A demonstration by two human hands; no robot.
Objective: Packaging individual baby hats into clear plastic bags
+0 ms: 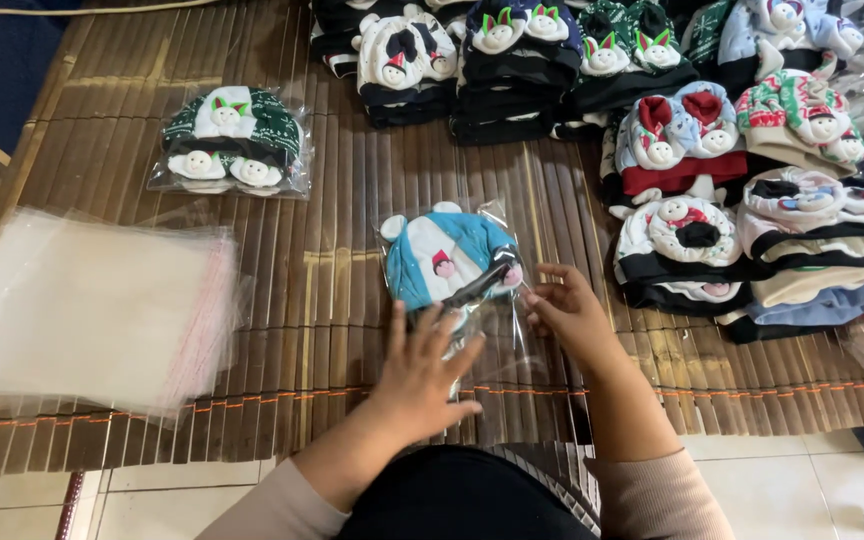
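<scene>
A blue and white knitted baby hat with small animal faces [442,258] lies inside a clear plastic bag [497,345] on the bamboo mat [332,300]. My left hand [422,375] rests flat on the bag's open lower end, fingers spread. My right hand [564,308] pinches the bag's right edge just beside the hat. A green and white hat sealed in a bag [232,140] lies apart at the upper left.
A stack of flat clear bags [92,310] sits at the left. Piles of unbagged hats in several colours [692,130] fill the top and right of the mat. White floor tiles [802,480] begin below the mat's front edge.
</scene>
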